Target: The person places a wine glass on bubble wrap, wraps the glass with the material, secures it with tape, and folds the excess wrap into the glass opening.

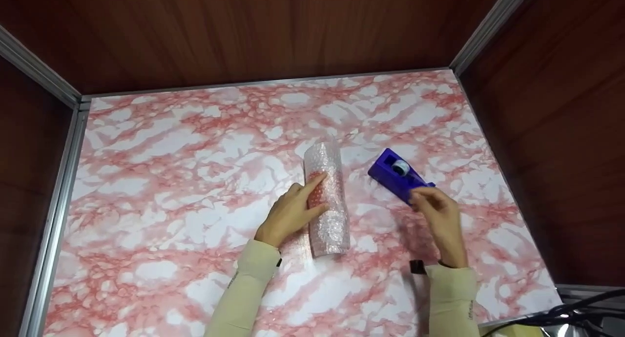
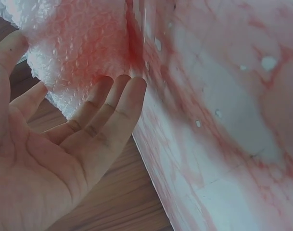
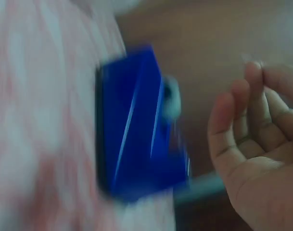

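A roll of bubble wrap [image 1: 329, 224] with something reddish showing through it lies lengthwise on the table. My left hand [image 1: 289, 211] rests against its left side, thumb and index finger spread over the top. In the left wrist view, the fairly straight fingers of that hand [image 2: 64, 139] touch the bubble wrap [image 2: 79, 43]. To the right stands a blue tape dispenser [image 1: 393, 176] with a small tape roll [image 1: 401, 167]. My right hand [image 1: 439, 217] is at its near end. Its thumb and index finger pinch a faint, clear piece of tape [image 3: 247, 58], blurred in the right wrist view.
Pink and white marbled tabletop [image 1: 171, 205] surrounds the things. Brown wooden panels [image 1: 244, 34] with metal edging enclose the back and sides. Black cables [image 1: 576, 312] lie at the front right corner.
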{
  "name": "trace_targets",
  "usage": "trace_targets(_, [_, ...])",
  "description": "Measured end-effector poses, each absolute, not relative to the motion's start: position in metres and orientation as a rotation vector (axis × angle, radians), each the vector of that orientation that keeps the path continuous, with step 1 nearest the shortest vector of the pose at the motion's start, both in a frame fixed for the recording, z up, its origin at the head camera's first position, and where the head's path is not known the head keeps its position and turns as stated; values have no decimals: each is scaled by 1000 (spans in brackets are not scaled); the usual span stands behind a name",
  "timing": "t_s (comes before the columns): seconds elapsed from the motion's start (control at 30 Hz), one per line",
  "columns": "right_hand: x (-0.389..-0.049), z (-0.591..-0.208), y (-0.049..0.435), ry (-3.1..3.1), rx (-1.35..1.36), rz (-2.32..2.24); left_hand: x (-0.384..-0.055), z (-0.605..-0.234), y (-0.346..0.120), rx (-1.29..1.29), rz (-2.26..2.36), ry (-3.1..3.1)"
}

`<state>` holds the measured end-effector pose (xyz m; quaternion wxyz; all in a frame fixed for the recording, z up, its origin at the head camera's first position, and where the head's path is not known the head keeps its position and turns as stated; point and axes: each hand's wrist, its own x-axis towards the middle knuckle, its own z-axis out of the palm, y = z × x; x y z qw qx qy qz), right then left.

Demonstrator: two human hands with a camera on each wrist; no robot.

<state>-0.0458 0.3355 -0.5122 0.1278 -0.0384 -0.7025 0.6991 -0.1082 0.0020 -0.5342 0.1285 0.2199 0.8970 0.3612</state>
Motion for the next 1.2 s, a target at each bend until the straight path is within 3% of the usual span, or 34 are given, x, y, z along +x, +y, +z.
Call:
trace_targets(0.27, [-90, -507, 270, -2460, 365, 1791, -110, -531, 3, 602, 1026, 2628])
trace_targets(0.57, [-128, -496, 229, -2686, 790, 1429, -112, -531, 4, 591, 1029, 2637])
trace_targets(0.83, [-137, -497, 209, -2860, 890, 1165, -112, -530, 5, 564, 991, 2627])
trace_targets(1.2, [-126, -495, 191, -2866, 806, 719, -113, -531, 7, 588, 957, 2667])
